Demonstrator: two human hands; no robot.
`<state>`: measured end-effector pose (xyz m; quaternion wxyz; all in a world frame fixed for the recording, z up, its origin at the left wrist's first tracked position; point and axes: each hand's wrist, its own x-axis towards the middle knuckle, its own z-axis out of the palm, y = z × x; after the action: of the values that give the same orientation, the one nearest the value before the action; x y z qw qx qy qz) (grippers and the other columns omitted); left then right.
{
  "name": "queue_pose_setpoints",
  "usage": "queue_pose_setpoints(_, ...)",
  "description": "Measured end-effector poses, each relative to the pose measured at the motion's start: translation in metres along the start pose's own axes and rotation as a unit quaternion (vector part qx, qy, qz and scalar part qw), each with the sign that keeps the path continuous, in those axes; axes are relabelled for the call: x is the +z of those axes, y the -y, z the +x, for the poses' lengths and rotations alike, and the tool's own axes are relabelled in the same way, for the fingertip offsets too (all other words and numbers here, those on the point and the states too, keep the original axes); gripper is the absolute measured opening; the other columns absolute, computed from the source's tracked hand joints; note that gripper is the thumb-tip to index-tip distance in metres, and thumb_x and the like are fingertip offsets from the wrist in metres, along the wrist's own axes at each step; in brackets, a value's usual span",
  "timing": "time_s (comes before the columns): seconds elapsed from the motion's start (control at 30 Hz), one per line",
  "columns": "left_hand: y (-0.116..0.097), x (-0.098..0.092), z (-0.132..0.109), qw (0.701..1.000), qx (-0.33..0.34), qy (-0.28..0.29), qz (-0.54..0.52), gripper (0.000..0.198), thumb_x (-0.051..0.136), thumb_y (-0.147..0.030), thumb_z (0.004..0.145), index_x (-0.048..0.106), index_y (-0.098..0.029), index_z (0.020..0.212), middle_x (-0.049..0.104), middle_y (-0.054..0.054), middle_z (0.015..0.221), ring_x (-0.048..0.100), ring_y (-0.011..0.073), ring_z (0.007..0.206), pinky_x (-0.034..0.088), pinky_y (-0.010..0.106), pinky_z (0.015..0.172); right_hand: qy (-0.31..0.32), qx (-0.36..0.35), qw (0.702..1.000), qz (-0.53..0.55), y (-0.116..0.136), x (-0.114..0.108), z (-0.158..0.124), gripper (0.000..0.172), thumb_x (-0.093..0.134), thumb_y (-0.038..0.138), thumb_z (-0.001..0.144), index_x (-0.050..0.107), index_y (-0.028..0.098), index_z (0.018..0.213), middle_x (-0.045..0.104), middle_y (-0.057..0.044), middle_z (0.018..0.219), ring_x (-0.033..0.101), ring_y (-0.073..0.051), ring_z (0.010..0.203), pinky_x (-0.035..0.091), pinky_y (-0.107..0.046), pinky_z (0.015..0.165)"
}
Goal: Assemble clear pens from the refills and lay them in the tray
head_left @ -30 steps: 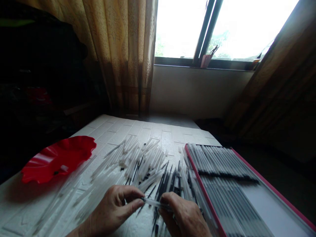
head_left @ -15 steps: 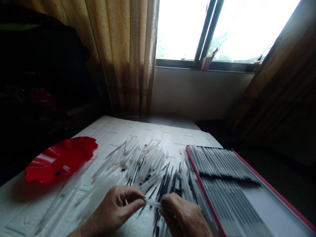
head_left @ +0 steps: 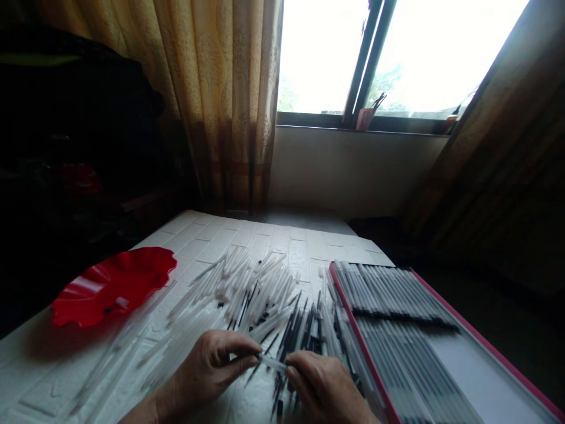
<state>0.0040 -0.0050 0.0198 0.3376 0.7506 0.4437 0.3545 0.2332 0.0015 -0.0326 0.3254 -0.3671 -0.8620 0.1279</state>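
Between my two hands runs a short visible stretch of a translucent pen barrel (head_left: 272, 363). My left hand (head_left: 212, 365) pinches its left end, where a small dark bit shows at the fingertips. My right hand (head_left: 326, 383) has its fingers closed round the other end, and the rest of the barrel is hidden in that hand. Just beyond the right hand lies a heap of thin black refills (head_left: 295, 335). A loose pile of translucent barrels (head_left: 241, 277) spreads past the left hand, with some black pieces mixed in.
On the right a red-edged box (head_left: 359, 341) holds rows of filled translucent pens (head_left: 397, 288). A red wavy-rimmed bowl (head_left: 119, 277) with small pieces in it stands at the left of the white brick-patterned table (head_left: 291, 235). Curtains and a window are behind.
My hands stay close together on the barrel; the right hand has shifted and turned slightly. The whole view has moved a little. Nothing has been let go.
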Motion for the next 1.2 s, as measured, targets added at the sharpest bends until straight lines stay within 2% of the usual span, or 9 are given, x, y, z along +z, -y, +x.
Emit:
queue_pose_setpoints(0.1, 0.001, 0.000, -0.001, 1.000, 0.004, -0.006, 0.005, 0.016, 0.064, -0.024, 0.080, 0.078, -0.017, 0.084, 0.077, 0.006, 0.073, 0.066, 0.0147, 0.060, 0.049, 0.020, 0.057, 0.024, 0.015, 0.999, 0.034, 0.001, -0.002, 0.001, 0.035, 0.032, 0.034, 0.096, 0.056, 0.022, 0.073, 0.064, 0.002, 0.057, 0.062, -0.012, 0.048, 0.034, -0.021, 0.048)
queue_pose_setpoints(0.2, 0.001, -0.001, 0.000, 1.000, -0.005, -0.009, 0.005, 0.017, 0.064, -0.025, 0.080, 0.077, -0.015, 0.084, 0.074, 0.005, 0.066, 0.062, 0.0133, 0.055, 0.047, 0.019, 0.053, 0.050, 0.042, 0.997, 0.037, 0.005, -0.012, 0.003, 0.012, 0.048, 0.027, 0.086, 0.058, 0.023, 0.088, 0.067, 0.002, 0.064, 0.063, -0.014, 0.053, 0.036, -0.021, 0.050)
queue_pose_setpoints(0.3, 0.001, -0.002, 0.001, 1.000, -0.015, -0.006, -0.001, 0.021, 0.063, -0.029, 0.082, 0.076, -0.013, 0.082, 0.070, 0.004, 0.060, 0.058, 0.0123, 0.051, 0.044, 0.019, 0.051, 0.068, 0.076, 0.995, 0.023, 0.011, -0.024, 0.006, 0.018, 0.057, 0.018, 0.077, 0.057, 0.023, 0.094, 0.069, 0.002, 0.072, 0.064, -0.015, 0.060, 0.039, -0.021, 0.054)
queue_pose_setpoints(0.53, 0.011, 0.000, 0.003, 0.999, -0.035, 0.002, -0.039, 0.029, 0.066, -0.039, 0.080, 0.075, -0.011, 0.076, 0.059, -0.001, 0.053, 0.047, 0.0098, 0.050, 0.037, 0.019, 0.049, 0.050, 0.106, 0.990, 0.080, 0.014, -0.040, 0.013, 0.010, 0.059, 0.024, 0.083, 0.069, 0.020, 0.084, 0.070, -0.004, 0.078, 0.065, -0.018, 0.070, 0.045, -0.025, 0.064)
queue_pose_setpoints(0.63, 0.017, 0.002, 0.005, 0.996, -0.063, 0.002, -0.070, 0.038, 0.064, -0.049, 0.080, 0.074, -0.012, 0.080, 0.060, 0.000, 0.057, 0.050, 0.0112, 0.052, 0.040, 0.020, 0.050, 0.038, 0.173, 0.961, 0.214, 0.012, -0.044, 0.014, 0.015, 0.064, 0.025, 0.079, 0.071, 0.020, 0.091, 0.070, -0.004, 0.079, 0.064, -0.018, 0.072, 0.046, -0.026, 0.065)
queue_pose_setpoints(0.73, 0.019, 0.006, 0.007, 0.991, -0.099, 0.011, -0.091, 0.046, 0.060, -0.056, 0.079, 0.071, -0.012, 0.084, 0.063, 0.002, 0.064, 0.056, 0.0131, 0.057, 0.044, 0.021, 0.052, 0.020, 0.235, 0.892, 0.384, 0.010, -0.050, 0.016, 0.024, 0.071, 0.033, 0.074, 0.070, 0.018, 0.092, 0.065, -0.001, 0.070, 0.056, -0.013, 0.060, 0.043, -0.022, 0.055)
queue_pose_setpoints(0.83, 0.015, 0.008, 0.008, 0.988, -0.131, 0.039, -0.078, 0.045, 0.062, -0.054, 0.077, 0.072, -0.012, 0.089, 0.066, 0.003, 0.068, 0.059, 0.0135, 0.057, 0.047, 0.023, 0.054, -0.025, 0.261, 0.847, 0.462, 0.006, -0.054, 0.017, 0.035, 0.075, 0.047, 0.070, 0.068, 0.016, 0.084, 0.053, 0.004, 0.054, 0.044, -0.009, 0.047, 0.034, -0.019, 0.045)
queue_pose_setpoints(1.03, -0.013, -0.010, 0.016, 0.983, -0.160, 0.053, 0.067, 0.029, 0.056, -0.035, 0.081, 0.072, -0.015, 0.094, 0.073, 0.003, 0.075, 0.067, 0.0177, 0.066, 0.048, 0.024, 0.059, -0.245, 0.303, 0.814, 0.430, -0.004, -0.052, 0.019, 0.044, 0.074, 0.056, 0.070, 0.064, 0.016, 0.085, 0.052, 0.005, 0.052, 0.039, -0.008, 0.043, 0.026, -0.017, 0.039)
queue_pose_setpoints(1.2, -0.028, -0.013, 0.043, 0.963, -0.119, 0.041, 0.240, 0.016, 0.062, -0.025, 0.083, 0.075, -0.024, 0.091, 0.073, 0.003, 0.096, 0.067, 0.0232, 0.092, 0.047, 0.031, 0.079, -0.260, 0.272, 0.826, 0.420, -0.003, -0.048, 0.021, 0.045, 0.065, 0.061, 0.076, 0.059, 0.017, 0.085, 0.065, -0.003, 0.070, 0.049, -0.011, 0.045, 0.036, -0.019, 0.037)
